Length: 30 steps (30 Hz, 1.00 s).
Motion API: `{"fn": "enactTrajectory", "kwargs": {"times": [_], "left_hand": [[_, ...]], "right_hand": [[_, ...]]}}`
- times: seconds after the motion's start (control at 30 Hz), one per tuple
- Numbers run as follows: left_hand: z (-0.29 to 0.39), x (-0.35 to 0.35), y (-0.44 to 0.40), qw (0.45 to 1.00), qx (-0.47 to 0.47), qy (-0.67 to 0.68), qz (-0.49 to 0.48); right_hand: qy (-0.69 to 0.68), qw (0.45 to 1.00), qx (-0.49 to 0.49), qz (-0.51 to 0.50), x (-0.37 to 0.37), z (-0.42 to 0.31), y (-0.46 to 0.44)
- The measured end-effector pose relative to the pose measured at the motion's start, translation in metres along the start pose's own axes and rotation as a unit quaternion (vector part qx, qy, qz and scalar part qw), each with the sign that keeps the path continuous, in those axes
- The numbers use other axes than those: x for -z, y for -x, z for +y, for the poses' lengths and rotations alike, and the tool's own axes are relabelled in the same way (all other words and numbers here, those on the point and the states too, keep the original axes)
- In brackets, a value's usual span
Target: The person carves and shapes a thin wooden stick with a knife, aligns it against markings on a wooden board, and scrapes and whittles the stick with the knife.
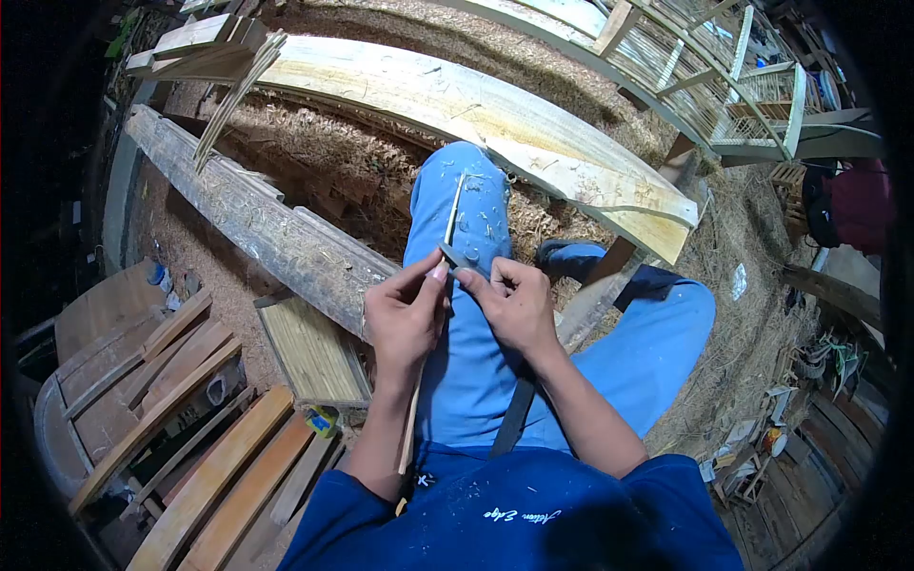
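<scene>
Over the raised blue-trousered knee, my left hand (407,311) pinches a thin pale wood strip (454,211), which runs on past the knee and back under the left forearm. Close beside it on the right, my right hand (510,303) is closed round a dark knife (455,257). The blade lies at the strip, by the left fingertips. A dark band (514,416), perhaps the knife's long handle, stretches below the right hand toward the waist. Small shavings cling to the trousers (473,205).
A long pale plank (457,105) crosses in front of the knee. A weathered beam (276,233) runs diagonally at the left, with a bundle of thin strips (238,100) above it. Cut boards (214,476) lie lower left. A wooden rack (733,86) stands upper right.
</scene>
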<state>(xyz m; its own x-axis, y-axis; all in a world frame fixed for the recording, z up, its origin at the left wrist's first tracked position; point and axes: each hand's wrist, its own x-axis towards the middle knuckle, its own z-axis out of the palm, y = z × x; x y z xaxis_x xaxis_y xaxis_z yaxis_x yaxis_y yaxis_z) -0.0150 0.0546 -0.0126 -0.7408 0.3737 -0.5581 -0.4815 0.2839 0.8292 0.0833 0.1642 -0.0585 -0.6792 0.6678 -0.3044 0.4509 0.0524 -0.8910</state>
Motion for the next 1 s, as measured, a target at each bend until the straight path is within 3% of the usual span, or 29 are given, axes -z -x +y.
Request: {"fn": "enactTrajectory", "kwargs": {"times": [0.17, 0.57, 1.0], "left_hand": [[-0.015, 0.001, 0.012, 1.000, -0.029, 0.009, -0.003], [-0.022, 0.027, 0.071, 0.999, 0.042, -0.025, 0.008], [-0.006, -0.007, 0.007, 0.999, -0.036, -0.011, -0.022]], "right_hand": [[0.003, 1.000, -0.014, 0.023, 0.001, -0.001, -0.005], [0.013, 0.999, -0.034, 0.037, 0.003, 0.002, -0.010], [-0.012, 1.000, -0.016, 0.020, 0.003, 0.005, -0.005]]}}
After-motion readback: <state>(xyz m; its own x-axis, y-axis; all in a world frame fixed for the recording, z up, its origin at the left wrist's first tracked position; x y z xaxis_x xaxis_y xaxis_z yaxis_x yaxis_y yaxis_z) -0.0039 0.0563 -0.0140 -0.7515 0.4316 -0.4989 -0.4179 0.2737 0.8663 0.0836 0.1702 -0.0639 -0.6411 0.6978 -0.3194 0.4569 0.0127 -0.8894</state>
